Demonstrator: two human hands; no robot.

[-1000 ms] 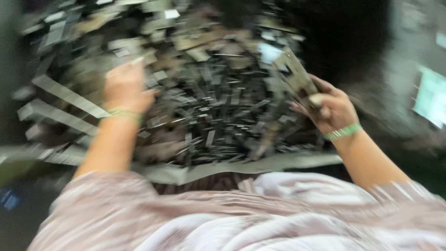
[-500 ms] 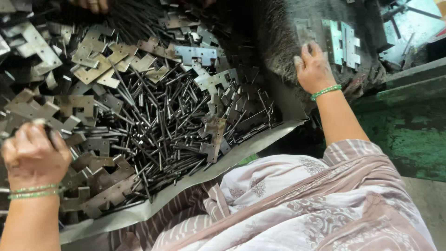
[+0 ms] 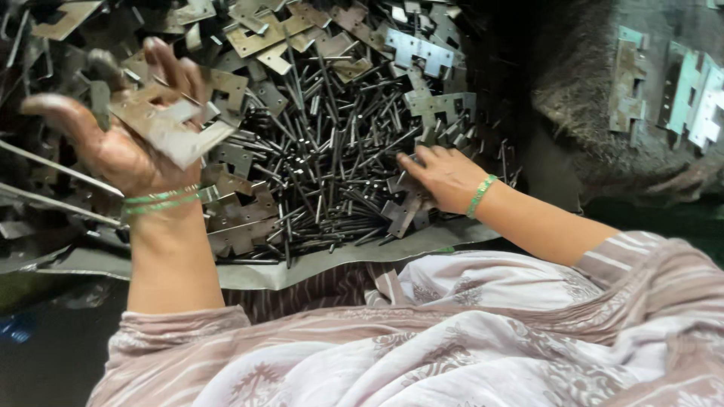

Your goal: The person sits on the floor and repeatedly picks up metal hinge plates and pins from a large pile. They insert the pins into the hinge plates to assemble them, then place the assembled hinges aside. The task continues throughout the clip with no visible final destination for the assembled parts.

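Observation:
My left hand (image 3: 128, 132) is raised palm up above the heap and holds a flat notched metal hinge plate (image 3: 170, 124) between thumb and fingers. My right hand (image 3: 445, 177) rests palm down on the pile of thin dark metal pins (image 3: 324, 158), fingers reaching among the pins and a hinge plate (image 3: 403, 215) at the pile's near edge. Whether it grips anything is hidden under the fingers. Both wrists wear green bangles.
Many loose hinge plates (image 3: 271, 30) lie across the back and left of the heap, which sits on a metal sheet (image 3: 332, 264). A rough dark sack (image 3: 596, 128) at the right carries several pale hinge plates (image 3: 686, 94). My patterned cloth covers the lap.
My left hand has lifted off the pile with a hinge plate in it. My right hand has come back from the sack at the right onto the pins.

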